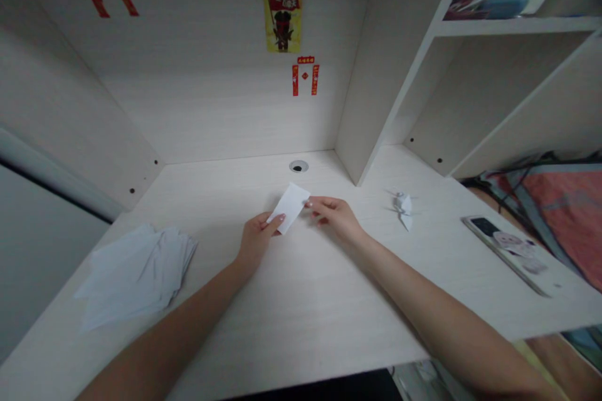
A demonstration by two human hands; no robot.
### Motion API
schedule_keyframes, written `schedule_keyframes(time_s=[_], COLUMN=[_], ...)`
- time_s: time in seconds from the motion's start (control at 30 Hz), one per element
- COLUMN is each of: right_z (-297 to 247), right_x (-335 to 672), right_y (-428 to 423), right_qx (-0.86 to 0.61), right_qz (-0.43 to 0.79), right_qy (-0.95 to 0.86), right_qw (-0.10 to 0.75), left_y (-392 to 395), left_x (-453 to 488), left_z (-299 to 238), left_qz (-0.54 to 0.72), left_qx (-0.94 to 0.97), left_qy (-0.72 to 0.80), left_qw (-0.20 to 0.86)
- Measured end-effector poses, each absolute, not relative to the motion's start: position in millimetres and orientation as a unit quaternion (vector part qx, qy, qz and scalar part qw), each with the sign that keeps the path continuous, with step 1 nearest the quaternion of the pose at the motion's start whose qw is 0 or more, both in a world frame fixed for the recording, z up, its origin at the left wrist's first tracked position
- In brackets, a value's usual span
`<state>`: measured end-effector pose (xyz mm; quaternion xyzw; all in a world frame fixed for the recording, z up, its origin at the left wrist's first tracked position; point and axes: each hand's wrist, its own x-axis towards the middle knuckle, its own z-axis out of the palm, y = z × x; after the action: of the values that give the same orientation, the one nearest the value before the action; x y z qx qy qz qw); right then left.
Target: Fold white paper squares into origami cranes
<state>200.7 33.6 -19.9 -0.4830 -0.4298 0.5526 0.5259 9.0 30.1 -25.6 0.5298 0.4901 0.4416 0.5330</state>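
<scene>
Both of my hands hold a small folded white paper [291, 203] just above the pale wooden desk [301, 301]. My left hand [256, 241] pinches its lower left corner between thumb and fingers. My right hand [333, 216] pinches its right edge with the fingertips. The paper is tilted, with its upper end pointing away from me. A finished white paper crane [403, 208] rests on the desk to the right of my right hand.
A fanned stack of white paper sheets [136, 272] lies at the left of the desk. A phone [510, 250] lies near the right edge. A cable hole [298, 166] sits at the back. Shelves [470, 75] rise on the right, with stickers [282, 11] on the back wall.
</scene>
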Motion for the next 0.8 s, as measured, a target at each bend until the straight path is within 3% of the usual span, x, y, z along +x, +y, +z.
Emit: schedule_keyframes(time_s=[0.07, 0.43, 0.57, 0.8], right_z=[-23.7, -28.7, -23.3, -18.2], right_x=[187.6, 171.1, 169.1, 184.7], right_y=[28.5, 18.3, 13.9, 15.1], right_qx=[-0.471, -0.429, -0.443, -0.472], right_qz=[0.559, 0.524, 0.459, 0.305], right_qy=[-0.469, -0.461, -0.511, -0.682], right_qw=[0.496, 0.573, 0.576, 0.468], left_y=[30.5, 21.6, 18.5, 22.6], left_x=[8.3, 12.3, 16.4, 12.2], left_z=[-25.4, -30.5, -29.6, -22.9], left_qz=[0.439, 0.375, 0.390, 0.414], left_qx=[0.532, 0.592, 0.596, 0.595], left_qy=[0.477, 0.387, 0.383, 0.412], left_qw=[0.544, 0.599, 0.587, 0.552])
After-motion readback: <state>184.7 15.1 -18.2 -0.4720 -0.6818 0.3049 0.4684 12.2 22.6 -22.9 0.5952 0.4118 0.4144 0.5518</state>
